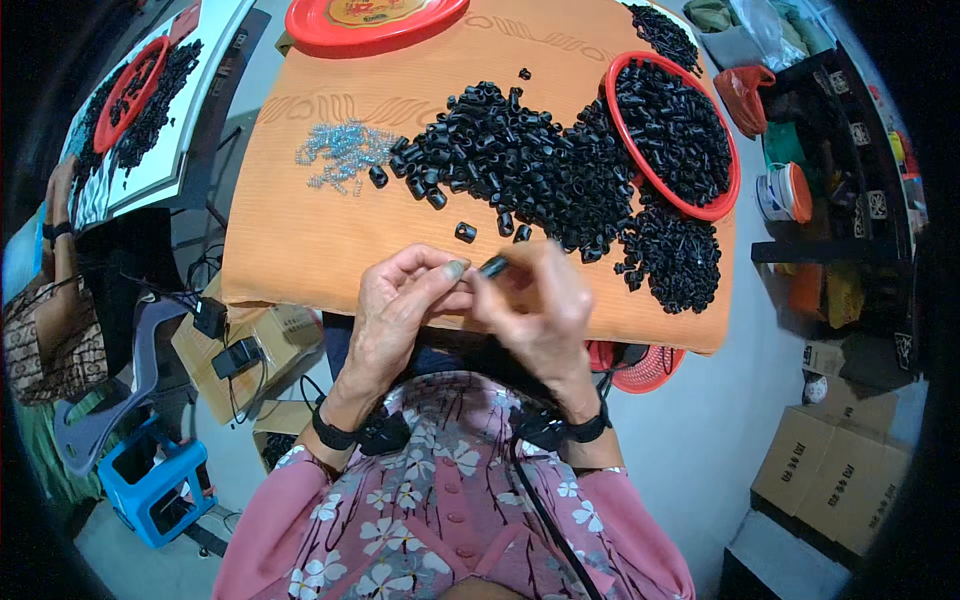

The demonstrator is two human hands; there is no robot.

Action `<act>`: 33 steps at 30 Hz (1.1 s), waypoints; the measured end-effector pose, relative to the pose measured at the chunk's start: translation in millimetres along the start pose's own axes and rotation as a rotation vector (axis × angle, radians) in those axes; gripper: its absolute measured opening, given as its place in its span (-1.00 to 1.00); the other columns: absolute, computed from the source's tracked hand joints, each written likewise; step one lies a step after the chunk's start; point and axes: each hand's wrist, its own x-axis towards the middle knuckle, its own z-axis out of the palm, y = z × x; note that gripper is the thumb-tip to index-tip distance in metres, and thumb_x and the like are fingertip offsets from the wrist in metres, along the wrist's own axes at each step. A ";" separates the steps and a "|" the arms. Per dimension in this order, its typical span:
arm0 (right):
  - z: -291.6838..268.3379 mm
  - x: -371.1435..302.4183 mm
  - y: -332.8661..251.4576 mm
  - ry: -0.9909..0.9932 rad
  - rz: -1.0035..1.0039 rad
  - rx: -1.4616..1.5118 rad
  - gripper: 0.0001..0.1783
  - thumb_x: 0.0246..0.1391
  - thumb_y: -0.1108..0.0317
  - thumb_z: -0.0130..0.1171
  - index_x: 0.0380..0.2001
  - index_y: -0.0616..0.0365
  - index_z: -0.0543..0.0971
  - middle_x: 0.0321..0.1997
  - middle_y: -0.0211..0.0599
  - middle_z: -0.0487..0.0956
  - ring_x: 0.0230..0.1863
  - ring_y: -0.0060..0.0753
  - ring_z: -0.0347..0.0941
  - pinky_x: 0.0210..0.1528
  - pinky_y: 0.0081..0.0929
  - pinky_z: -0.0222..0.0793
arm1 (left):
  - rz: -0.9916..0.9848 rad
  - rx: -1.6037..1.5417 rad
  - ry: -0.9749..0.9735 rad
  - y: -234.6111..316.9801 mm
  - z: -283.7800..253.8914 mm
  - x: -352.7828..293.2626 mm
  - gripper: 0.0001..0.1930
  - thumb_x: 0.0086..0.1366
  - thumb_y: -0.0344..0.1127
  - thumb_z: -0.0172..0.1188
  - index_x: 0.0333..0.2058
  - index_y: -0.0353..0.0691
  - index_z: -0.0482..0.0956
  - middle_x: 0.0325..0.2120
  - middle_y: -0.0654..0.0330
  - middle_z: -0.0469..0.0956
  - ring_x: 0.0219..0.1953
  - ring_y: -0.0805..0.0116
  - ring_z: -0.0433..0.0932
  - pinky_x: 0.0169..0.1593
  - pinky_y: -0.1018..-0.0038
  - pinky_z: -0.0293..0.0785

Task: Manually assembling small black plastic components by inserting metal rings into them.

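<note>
Near the table's front edge, my two hands meet at the fingertips. My right hand (545,305), smeared by motion, is closed around a small black plastic cylinder (493,266). My left hand (395,300) is pinched, thumb against fingers, touching the right fingertips; what it holds, if anything, is hidden. A few loose black cylinders (465,232) lie just beyond my hands. Behind them spreads a big heap of hollow black plastic cylinders (510,150). To its left is a small pile of silvery coil springs (345,150).
A red-rimmed basket of black parts (670,135) stands on the right of the orange-covered table (290,240), with smaller black parts (675,260) below it. A red tray (330,35) sits at the far edge. At left, another person's arm (62,230) rests by a white table.
</note>
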 end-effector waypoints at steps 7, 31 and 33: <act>-88.4 60.0 63.9 0.305 0.274 -0.310 -0.69 -0.07 0.44 0.28 -0.20 0.30 0.58 -0.49 -0.26 0.57 -0.48 -0.48 0.49 -0.39 -0.51 0.42 | 0.162 0.143 -0.045 19.3 9.3 -16.0 -0.84 0.28 -0.48 0.16 -0.20 -0.42 0.57 -0.30 0.03 0.63 -0.25 0.34 0.63 -0.17 0.51 0.57; 42.1 49.3 -27.5 -0.223 -0.172 -0.126 -0.65 -0.22 0.56 0.16 -0.23 0.31 0.51 -0.22 -0.15 0.49 -0.17 -0.11 0.39 -0.17 -0.28 0.40 | 0.755 0.278 -0.181 57.2 30.5 -83.0 -0.80 0.26 -0.39 0.09 -0.25 -0.44 0.55 -0.33 -0.07 0.60 -0.33 0.23 0.59 -0.28 0.45 0.54; 56.3 57.8 -30.5 -0.289 -0.222 -0.195 -0.59 -0.25 0.51 0.13 -0.20 0.37 0.49 -0.17 -0.17 0.47 -0.15 -0.15 0.32 -0.15 -0.32 0.33 | 0.733 0.281 -0.152 57.1 23.4 -85.2 -0.80 0.27 -0.38 0.09 -0.25 -0.44 0.55 -0.34 -0.07 0.59 -0.35 0.25 0.58 -0.29 0.46 0.53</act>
